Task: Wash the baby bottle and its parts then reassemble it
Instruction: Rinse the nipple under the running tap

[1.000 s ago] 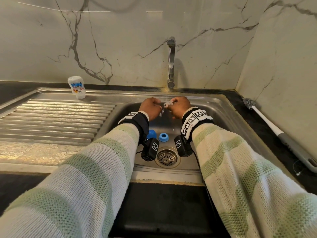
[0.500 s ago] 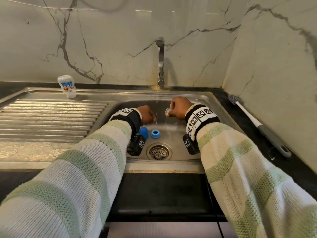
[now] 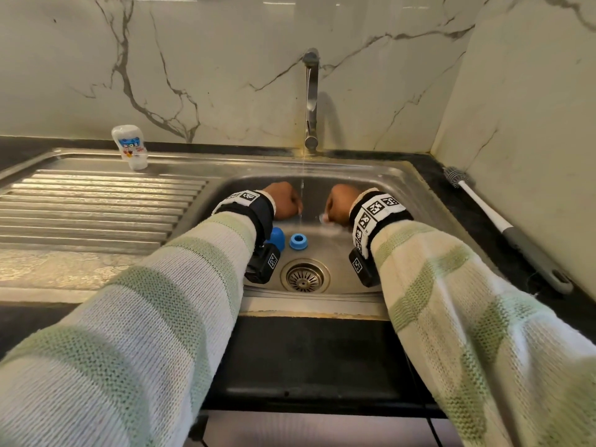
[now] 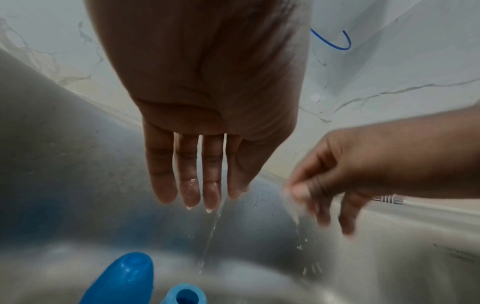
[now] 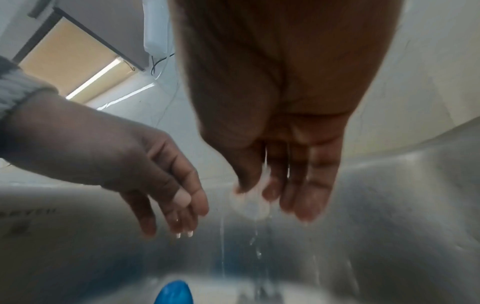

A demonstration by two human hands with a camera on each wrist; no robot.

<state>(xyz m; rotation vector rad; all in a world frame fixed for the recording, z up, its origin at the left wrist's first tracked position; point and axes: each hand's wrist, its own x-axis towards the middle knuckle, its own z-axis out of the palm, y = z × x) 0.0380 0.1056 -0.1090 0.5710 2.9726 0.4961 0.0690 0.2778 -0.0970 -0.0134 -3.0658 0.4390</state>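
Both hands hang low in the steel sink (image 3: 396, 175), apart, with a thin stream of tap water falling between them. My right hand (image 3: 337, 203) pinches a clear silicone nipple (image 5: 250, 205) between thumb and fingers; water drips off it. My left hand (image 4: 200, 195) holds nothing, its wet fingers straight and pointing down beside the stream. On the sink floor under my left wrist lie a blue cap (image 3: 276, 237) and a blue screw ring (image 3: 298, 241), both also in the left wrist view as the cap (image 4: 124, 277) and ring (image 4: 185, 295).
A small white bottle (image 3: 130, 146) with a coloured print stands at the back of the ribbed drainboard (image 3: 96, 208). The tap (image 3: 311, 101) runs above the basin. A bottle brush (image 3: 503, 227) lies on the dark counter at right. The drain (image 3: 305, 276) sits at the sink's front.
The hands were together under the tap on the nipple. My left hand has let go and moved left, and both hands have dropped lower into the sink; my right still holds the nipple.
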